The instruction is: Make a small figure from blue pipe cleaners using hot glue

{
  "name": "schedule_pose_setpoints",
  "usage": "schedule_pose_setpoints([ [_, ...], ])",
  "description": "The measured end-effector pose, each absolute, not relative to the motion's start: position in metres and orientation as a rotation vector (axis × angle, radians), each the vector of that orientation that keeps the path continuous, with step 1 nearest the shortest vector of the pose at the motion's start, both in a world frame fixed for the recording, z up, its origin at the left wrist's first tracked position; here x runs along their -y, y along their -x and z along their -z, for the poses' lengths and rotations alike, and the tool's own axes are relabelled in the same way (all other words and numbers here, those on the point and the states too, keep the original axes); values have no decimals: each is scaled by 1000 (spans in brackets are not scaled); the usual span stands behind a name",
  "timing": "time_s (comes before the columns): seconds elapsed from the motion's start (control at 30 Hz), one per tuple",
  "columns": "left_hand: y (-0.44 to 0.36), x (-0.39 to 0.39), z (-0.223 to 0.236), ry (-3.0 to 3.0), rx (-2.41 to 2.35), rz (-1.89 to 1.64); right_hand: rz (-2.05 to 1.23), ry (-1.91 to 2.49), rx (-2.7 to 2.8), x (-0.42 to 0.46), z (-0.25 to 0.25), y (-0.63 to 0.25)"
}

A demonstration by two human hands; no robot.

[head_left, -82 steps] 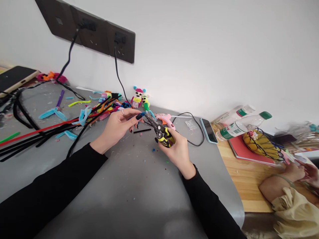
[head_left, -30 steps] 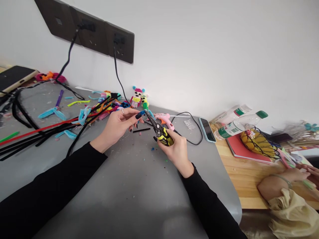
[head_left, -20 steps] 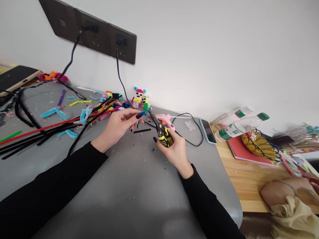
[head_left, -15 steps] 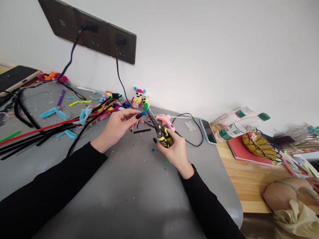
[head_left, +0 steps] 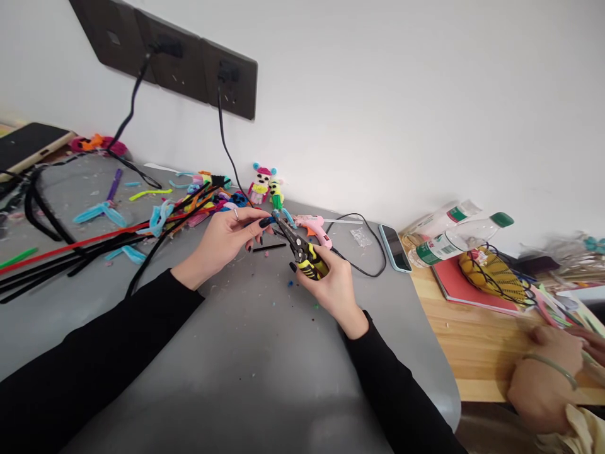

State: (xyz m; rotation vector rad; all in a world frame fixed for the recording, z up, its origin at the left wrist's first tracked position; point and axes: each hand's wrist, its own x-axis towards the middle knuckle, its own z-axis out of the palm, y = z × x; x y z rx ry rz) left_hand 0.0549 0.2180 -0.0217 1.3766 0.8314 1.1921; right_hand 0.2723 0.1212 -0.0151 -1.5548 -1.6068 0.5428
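Note:
Between the thumb and fingertips of my left hand (head_left: 230, 236) is a small piece of blue pipe cleaner (head_left: 271, 219), mostly hidden by the fingers. My right hand (head_left: 329, 277) is wrapped round the yellow-and-black handles of a pair of pliers (head_left: 299, 244). The dark jaws point up and left, with their tips at the blue piece. Whether they grip it, I cannot tell. Just behind the tips stand two small pipe-cleaner dolls, a pink one (head_left: 261, 188) and a yellow-green one (head_left: 276, 195). A pink glue gun (head_left: 316, 228) lies behind the pliers.
Black pipe cleaners (head_left: 101, 243) and coloured scraps lie to the left. A phone (head_left: 395, 248) rests near the table's right edge. On the wooden table are plastic bottles (head_left: 437, 247), a red notebook (head_left: 466, 290) and another person's hand (head_left: 543, 378). Cords hang from the wall sockets (head_left: 231, 82).
The plier tips have shifted slightly left, closer to my left fingertips. My left hand stays almost in place. At the right, the other person's arm has moved and more of the hand shows.

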Motion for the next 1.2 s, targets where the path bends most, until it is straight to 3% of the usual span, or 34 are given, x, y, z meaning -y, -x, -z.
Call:
schedule_pose_setpoints([
  [1.2, -55, -216, 21, -1419, -850, -1223, -193, 1579, 1672, -123, 30, -285],
])
